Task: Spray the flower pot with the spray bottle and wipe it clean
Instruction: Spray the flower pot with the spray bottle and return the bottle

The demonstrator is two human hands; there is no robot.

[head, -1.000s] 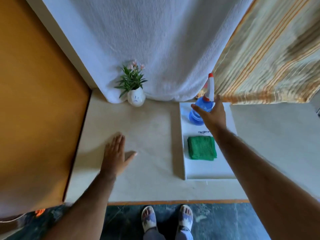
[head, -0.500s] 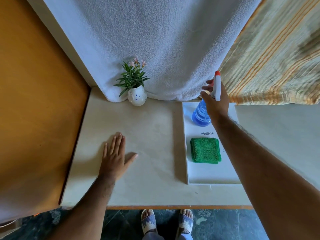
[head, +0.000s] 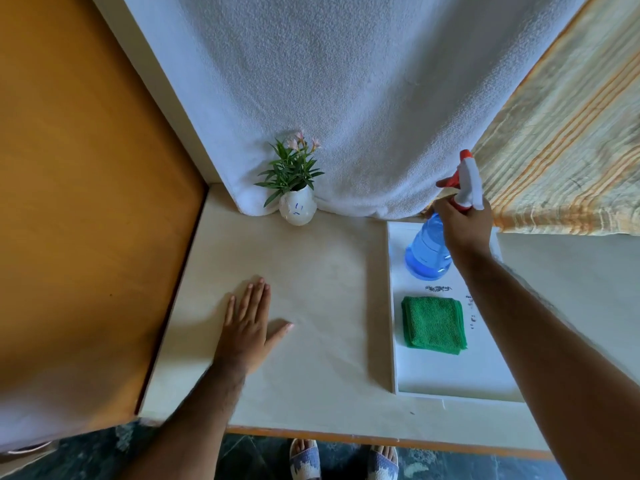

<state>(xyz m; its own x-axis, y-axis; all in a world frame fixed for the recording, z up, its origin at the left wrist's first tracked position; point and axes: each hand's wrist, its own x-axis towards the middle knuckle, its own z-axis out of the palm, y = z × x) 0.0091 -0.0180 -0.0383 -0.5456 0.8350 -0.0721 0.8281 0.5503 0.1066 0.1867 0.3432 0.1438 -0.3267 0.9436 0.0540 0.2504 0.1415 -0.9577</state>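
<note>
I have my right hand (head: 464, 225) wrapped around the neck of the spray bottle (head: 429, 249), fingers closed on it just below the white and red trigger head, and the blue body hangs tilted over the far end of the white tray (head: 450, 379); I cannot tell whether its base touches the tray. My left hand (head: 247, 329) lies flat and open on the pale surface (head: 322, 289), palm down, fingers spread and holding nothing. The flower pot (head: 298, 210), a small white one with a little face drawn on it and a green plant with pink blossoms, stands upright at the back of the surface, against the hanging white towel (head: 346, 98) and well to the left of the bottle. A folded green cloth (head: 433, 325) rests in the tray, near the bottle on my side of it. A striped cloth (head: 568, 161) hangs behind the tray on the right.
</note>
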